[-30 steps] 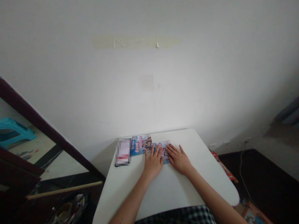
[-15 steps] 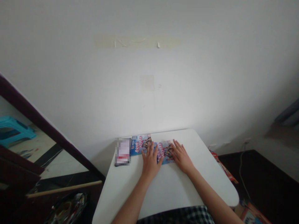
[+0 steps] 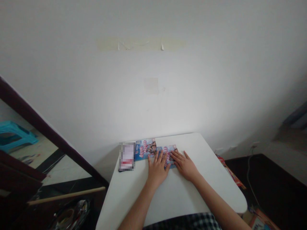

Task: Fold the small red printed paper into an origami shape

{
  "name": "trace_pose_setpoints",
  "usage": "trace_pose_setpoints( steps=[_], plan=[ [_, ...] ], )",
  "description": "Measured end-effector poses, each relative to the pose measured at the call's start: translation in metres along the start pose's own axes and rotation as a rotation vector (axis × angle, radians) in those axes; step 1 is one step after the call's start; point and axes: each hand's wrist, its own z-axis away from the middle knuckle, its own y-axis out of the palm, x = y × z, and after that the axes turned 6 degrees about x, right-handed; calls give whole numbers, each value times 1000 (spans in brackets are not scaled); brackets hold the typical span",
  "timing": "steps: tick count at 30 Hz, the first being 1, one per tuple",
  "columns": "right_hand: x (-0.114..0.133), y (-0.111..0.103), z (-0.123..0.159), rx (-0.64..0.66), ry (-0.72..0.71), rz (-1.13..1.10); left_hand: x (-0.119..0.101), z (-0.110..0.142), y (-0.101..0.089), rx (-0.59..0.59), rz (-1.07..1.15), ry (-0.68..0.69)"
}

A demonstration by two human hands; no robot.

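Two printed leaflets in blue, red and white lie side by side on a white table (image 3: pixel 165 198). The left leaflet (image 3: pixel 144 150) has its surface mostly in sight, with the tips of my left hand near its lower right corner. My left hand (image 3: pixel 157 169) rests flat with fingers spread on the left part of the right leaflet (image 3: pixel 171 148). From the other side, my right hand (image 3: pixel 185 165) lies with outstretched fingers over that leaflet's right part. Much of the right leaflet is hidden under both hands.
A dark-edged, phone-like rectangle (image 3: pixel 127 157) with a blurred face lies left of the leaflets. The table's far edge meets a white wall (image 3: pixel 158 111). Left of the table are a wooden stick (image 3: pixel 67 195) and a blue plastic stool (image 3: pixel 16 135).
My right hand has slid left and slightly down, its fingers reaching further over the right leaflet. My left hand has shifted a little right and down. The left leaflet lies about where it was.
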Motion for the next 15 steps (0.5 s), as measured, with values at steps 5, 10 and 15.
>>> trace_pose_setpoints(
  steps=[5,10,15],
  plan=[
    [-4,2,1,1,71,13,3,1,-1,-5,-12,-64],
    [-12,11,1,-93,233,58,3,0,0,-17,-14,-74],
    [-19,18,0,-123,251,49,2,2,1,-32,-20,-67]
  ],
)
